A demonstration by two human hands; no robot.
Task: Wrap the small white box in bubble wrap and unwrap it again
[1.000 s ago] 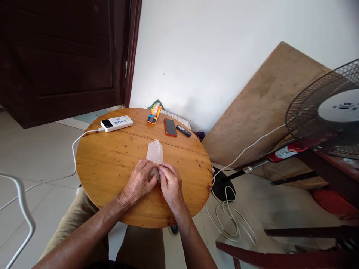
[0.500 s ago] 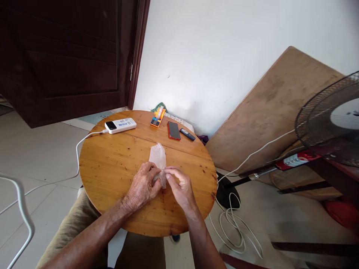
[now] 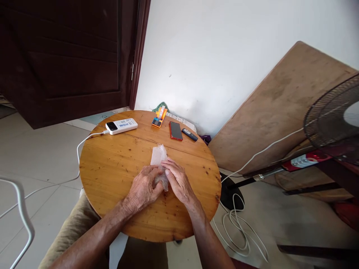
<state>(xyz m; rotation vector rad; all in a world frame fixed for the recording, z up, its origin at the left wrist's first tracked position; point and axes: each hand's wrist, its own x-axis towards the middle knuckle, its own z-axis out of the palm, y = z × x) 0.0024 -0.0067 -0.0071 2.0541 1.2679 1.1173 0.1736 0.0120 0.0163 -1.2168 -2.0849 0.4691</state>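
A crinkled, translucent white plastic wrap [image 3: 156,155] lies lengthwise on the round wooden table [image 3: 112,164], its far end showing beyond my fingertips. My left hand [image 3: 145,185] is closed on the near part, thumb and bent fingers on either side of it. Laid over the wrap's right edge, my right hand [image 3: 178,181] has its fingers stretched out and close together, with the thumb beside them. Both hands partly cover the wrap, and whether anything lies inside it I cannot tell.
Towards the table's back stand a white power bank [image 3: 123,126] with a cable, an orange tape dispenser [image 3: 159,117], a red-edged phone [image 3: 175,130] and a small dark device [image 3: 190,134]. A fan [image 3: 331,116] and a coiled cable [image 3: 235,224] are at the right.
My right hand has gone from pinching the wrap's right edge to lying over it with straightened fingers. My left hand keeps its hold. The view has shifted slightly.
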